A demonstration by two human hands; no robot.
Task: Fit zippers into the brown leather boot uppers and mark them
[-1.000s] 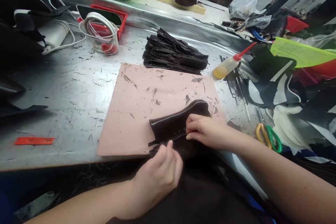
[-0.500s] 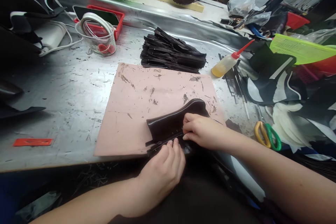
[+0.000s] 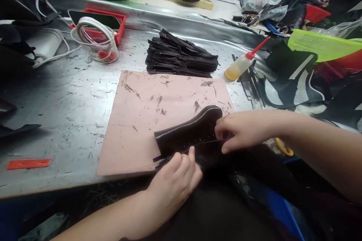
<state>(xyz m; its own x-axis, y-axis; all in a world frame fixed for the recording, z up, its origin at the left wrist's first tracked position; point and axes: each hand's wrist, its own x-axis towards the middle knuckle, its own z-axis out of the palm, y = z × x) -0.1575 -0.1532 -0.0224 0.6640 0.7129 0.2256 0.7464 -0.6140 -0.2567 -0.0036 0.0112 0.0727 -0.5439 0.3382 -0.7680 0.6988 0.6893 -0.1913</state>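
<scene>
A shiny dark brown leather boot upper (image 3: 188, 130) lies across the front of a pink board, with small pale marks along its lower edge. A dark zipper (image 3: 162, 161) runs along that edge, its end sticking out at the left. My left hand (image 3: 177, 177) is closed on the near edge of the leather and zipper, index finger stretched along the seam; its thumb is partly hidden. Over the right end of the upper is my right hand (image 3: 240, 130), fingers bent and thumb apart, fingertips by the seam. Nothing shows between its thumb and fingers.
Behind the pink board (image 3: 141, 101) lies a stack of black zippers (image 3: 182, 54). A red-tipped glue bottle (image 3: 237, 67) stands at the right, near leather scraps. Yellow-handled scissors (image 3: 283, 147) are half hidden by my right arm. A clear cup (image 3: 98, 47) and red basket (image 3: 121, 30) are at the left.
My right hand has moved right along the seam, and its thumb has come away from its fingers. My left hand stays at the zipper, index finger now more extended. The view has shifted slightly.
</scene>
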